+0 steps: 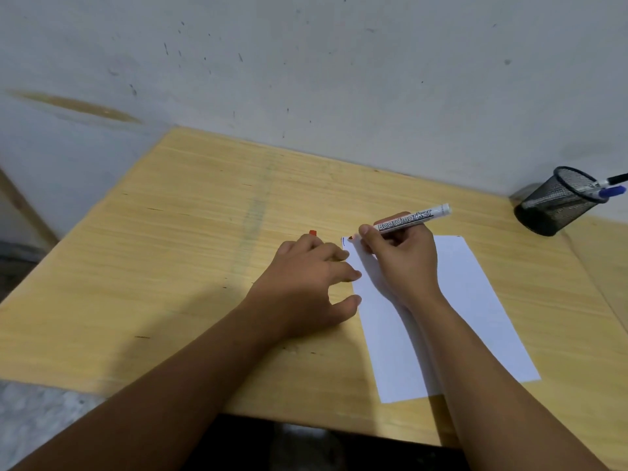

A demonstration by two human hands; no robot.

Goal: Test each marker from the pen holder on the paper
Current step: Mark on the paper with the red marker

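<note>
A white sheet of paper (pixel 469 300) lies on the wooden table (pixel 190 232). My right hand (pixel 401 256) grips a white board marker (pixel 413 219), its red tip down at the paper's far left corner beside a small blue mark. My left hand (pixel 306 283) rests on the table with fingertips on the paper's left edge; a red cap (pixel 313 233) peeks out behind its fingers, and whether the hand holds it I cannot tell. A black mesh pen holder (pixel 554 205) at the far right holds a blue marker (pixel 610 192) and a black marker (pixel 615 180).
A grey wall (pixel 306 69) runs right behind the table's far edge. The table's near edge (pixel 323 426) is just below the paper. A second table surface (pixel 605 253) adjoins on the right.
</note>
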